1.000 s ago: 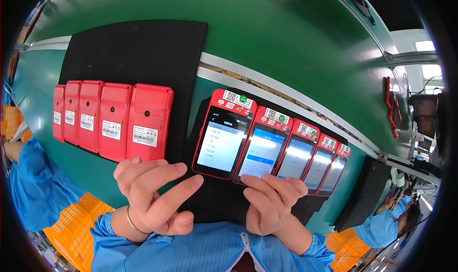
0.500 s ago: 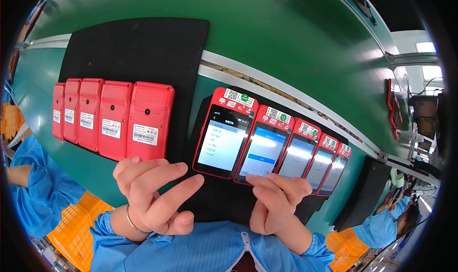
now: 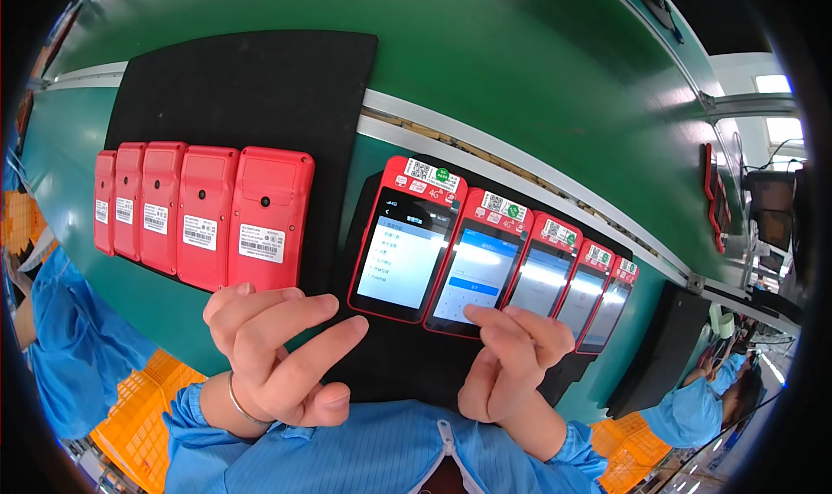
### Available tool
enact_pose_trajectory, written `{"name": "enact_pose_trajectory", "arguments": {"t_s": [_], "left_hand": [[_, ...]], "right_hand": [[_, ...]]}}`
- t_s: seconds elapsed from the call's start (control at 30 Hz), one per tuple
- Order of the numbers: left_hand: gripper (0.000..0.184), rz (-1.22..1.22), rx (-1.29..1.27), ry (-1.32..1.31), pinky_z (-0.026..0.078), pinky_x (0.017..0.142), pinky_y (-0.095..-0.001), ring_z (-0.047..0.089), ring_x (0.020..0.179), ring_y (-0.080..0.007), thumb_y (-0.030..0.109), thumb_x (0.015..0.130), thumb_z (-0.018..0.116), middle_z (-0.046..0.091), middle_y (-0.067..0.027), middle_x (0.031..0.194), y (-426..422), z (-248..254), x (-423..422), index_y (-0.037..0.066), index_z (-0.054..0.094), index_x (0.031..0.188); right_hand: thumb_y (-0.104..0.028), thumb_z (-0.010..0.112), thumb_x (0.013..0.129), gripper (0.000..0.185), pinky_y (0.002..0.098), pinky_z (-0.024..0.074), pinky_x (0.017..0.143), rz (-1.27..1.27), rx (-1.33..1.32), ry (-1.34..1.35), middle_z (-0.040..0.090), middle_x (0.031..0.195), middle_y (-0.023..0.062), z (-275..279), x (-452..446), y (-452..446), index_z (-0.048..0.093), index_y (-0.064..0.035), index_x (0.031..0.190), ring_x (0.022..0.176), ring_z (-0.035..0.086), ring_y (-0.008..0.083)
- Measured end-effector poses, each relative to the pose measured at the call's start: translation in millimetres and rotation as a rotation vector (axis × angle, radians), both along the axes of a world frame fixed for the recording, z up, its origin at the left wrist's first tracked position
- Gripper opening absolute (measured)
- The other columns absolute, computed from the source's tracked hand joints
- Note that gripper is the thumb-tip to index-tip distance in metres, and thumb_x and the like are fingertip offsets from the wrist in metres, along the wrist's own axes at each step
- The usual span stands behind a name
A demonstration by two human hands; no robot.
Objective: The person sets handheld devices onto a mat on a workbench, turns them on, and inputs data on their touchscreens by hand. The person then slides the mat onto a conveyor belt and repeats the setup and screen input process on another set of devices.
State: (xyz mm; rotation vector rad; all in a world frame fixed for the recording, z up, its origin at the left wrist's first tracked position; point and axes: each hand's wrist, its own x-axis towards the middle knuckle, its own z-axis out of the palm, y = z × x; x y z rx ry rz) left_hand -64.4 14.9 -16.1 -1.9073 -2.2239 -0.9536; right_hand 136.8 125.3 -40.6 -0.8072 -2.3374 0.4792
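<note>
looks down on a wide green table (image 3: 520,87), crossed by a pale metal rail (image 3: 459,146). has a large black mat (image 3: 251,74) on the left and a darker pad (image 3: 390,355) near the middle. shows an orange crate (image 3: 143,416) at near left, below a co-worker's blue sleeve (image 3: 78,338). keeps five red face-down handsets (image 3: 206,201) in an overlapping row on the left mat, and five face-up handsets (image 3: 403,260) in a slanting row on the pad, with the two leftmost screens brightly lit. holds the left hand (image 3: 282,347) half open, fingers loosely bent and gripping nothing, between the two rows. curls the right hand (image 3: 511,355) partway, with nothing visible in grasp and one fingertip over the near part of the second lit screen; cannot tell if touching. wears a thin bracelet (image 3: 238,403) on the left wrist. bears white labels (image 3: 262,244) on the red backs.
</note>
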Motion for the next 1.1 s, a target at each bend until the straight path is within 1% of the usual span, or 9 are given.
{"name": "enact_pose_trajectory", "arguments": {"t_s": [0.17, 0.27, 0.47, 0.63, 0.7, 0.87, 0.93, 1.0, 1.1], "left_hand": [[0.042, -0.003, -0.005, -0.002, 0.033, 0.096, -0.0392, 0.052, 0.094, -0.0178, 0.046, 0.096, 0.04, 0.062, -0.0018, 0.098, -0.2, 0.3, -0.1, 0.019, 0.072, 0.093], [0.042, -0.005, -0.005, -0.001, 0.033, 0.096, -0.0394, 0.052, 0.094, -0.018, 0.045, 0.096, 0.04, 0.062, -0.0019, 0.098, -0.3, 0.6, -0.4, 0.018, 0.072, 0.093], [0.042, -0.004, 0.0, -0.005, 0.032, 0.096, -0.0396, 0.052, 0.094, -0.0185, 0.045, 0.096, 0.04, 0.062, -0.0024, 0.098, 0.6, -0.1, 0.1, 0.018, 0.072, 0.093], [0.041, -0.005, -0.015, -0.012, 0.033, 0.095, -0.0395, 0.054, 0.095, -0.0194, 0.044, 0.096, 0.041, 0.062, -0.0044, 0.099, 3.5, 0.4, -0.2, 0.016, 0.072, 0.094], [0.04, -0.068, -0.066, 0.004, 0.037, 0.09, -0.0444, 0.051, 0.098, -0.0282, 0.037, 0.096, 0.04, 0.059, -0.0126, 0.106, 3.9, 0.8, -2.7, 0.007, 0.066, 0.098], [0.039, -0.074, -0.066, 0.016, 0.037, 0.088, -0.0436, 0.051, 0.098, -0.0282, 0.036, 0.095, 0.041, 0.059, -0.0131, 0.105, 5.6, -0.7, -3.3, 0.007, 0.067, 0.098], [0.039, -0.079, -0.061, 0.012, 0.038, 0.088, -0.0433, 0.051, 0.098, -0.0282, 0.036, 0.095, 0.041, 0.059, -0.0131, 0.105, 7.0, -1.8, -2.4, 0.007, 0.067, 0.097], [0.038, -0.017, -0.015, 0.003, 0.037, 0.085, -0.0393, 0.054, 0.094, -0.0214, 0.041, 0.093, 0.046, 0.063, -0.0067, 0.1, 9.4, -3.6, -0.4, 0.013, 0.072, 0.094], [0.038, -0.031, -0.038, 0.014, 0.036, 0.086, -0.0393, 0.054, 0.094, -0.0223, 0.041, 0.092, 0.048, 0.062, -0.0079, 0.103, 9.4, -1.6, -2.8, 0.012, 0.072, 0.096]], "right_hand": [[0.003, 0.05, 0.065, 0.04, 0.0392, 0.0228, 0.091, -0.081, 0.008, -0.041, 0.072, 0.102, 0.0071, 0.2, -3.5, 0.9, 0.058, -0.0081, 0.103, 0.105, 0.051, 0.018], [0.005, 0.049, 0.067, 0.039, 0.0383, 0.0234, 0.091, -0.091, -0.007, -0.09, 0.072, 0.105, 0.0078, 2.6, -3.5, 0.8, 0.058, -0.0081, 0.102, 0.105, 0.05, 0.0185], [0.006, 0.048, 0.073, 0.038, 0.0363, 0.0245, 0.089, -0.124, -0.004, 0.009, 0.071, 0.105, 0.0075, 5.0, 3.3, 4.3, 0.058, -0.0069, 0.107, 0.106, 0.05, 0.0194], [0.006, 0.049, 0.066, 0.047, 0.037, 0.0239, 0.087, -0.102, -0.047, -0.164, 0.069, 0.111, 0.0085, 17.9, -4.8, 14.0, 0.058, -0.0045, 0.111, 0.106, 0.05, 0.0196], [0.006, 0.049, 0.065, 0.048, 0.0371, 0.0237, 0.087, -0.095, -0.033, -0.157, 0.068, 0.112, 0.0084, 16.1, -4.7, 14.6, 0.059, -0.004, 0.111, 0.105, 0.051, 0.0196], [0.005, 0.049, 0.063, 0.048, 0.0374, 0.0235, 0.087, -0.081, -0.034, -0.175, 0.069, 0.111, 0.0082, 19.7, -2.6, 12.9, 0.061, -0.0031, 0.108, 0.103, 0.053, 0.0196], [0.005, 0.049, 0.061, 0.049, 0.0376, 0.0237, 0.087, -0.041, -0.026, -0.132, 0.069, 0.108, 0.0076, 18.0, -2.7, 12.8, 0.062, -0.0027, 0.107, 0.101, 0.054, 0.0195], [0.004, 0.049, 0.061, 0.049, 0.0376, 0.0239, 0.087, -0.037, -0.007, -0.122, 0.07, 0.106, 0.0075, 13.4, -3.1, 12.6, 0.062, -0.0027, 0.107, 0.1, 0.054, 0.0195], [0.004, 0.049, 0.06, 0.049, 0.0376, 0.0242, 0.087, -0.04, 0.002, -0.123, 0.07, 0.104, 0.0072, 17.2, 0.1, 14.0, 0.062, -0.0025, 0.107, 0.1, 0.054, 0.0195]]}}
